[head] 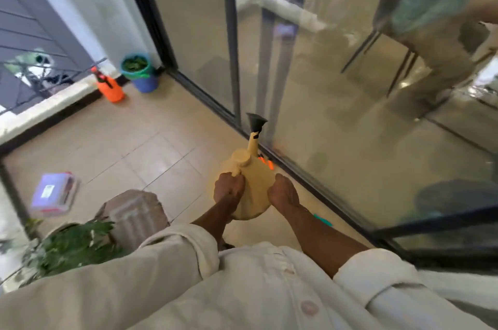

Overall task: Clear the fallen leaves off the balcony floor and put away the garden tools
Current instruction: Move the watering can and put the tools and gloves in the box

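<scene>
Both hands hold the yellow watering can (250,184): left hand (229,189) gripping its handle, right hand (284,193) steadying the body. Keep it level while you stow it.

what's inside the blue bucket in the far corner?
The blue bucket has a green liner at its rim and holds a pile of green leaves. Anything beneath the top layer is covered, and the bottom cannot be seen.

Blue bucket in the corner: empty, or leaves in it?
Leaves in it. The blue bucket shows dark green leaves reaching near its green-lined rim; depth cannot be told.
</scene>
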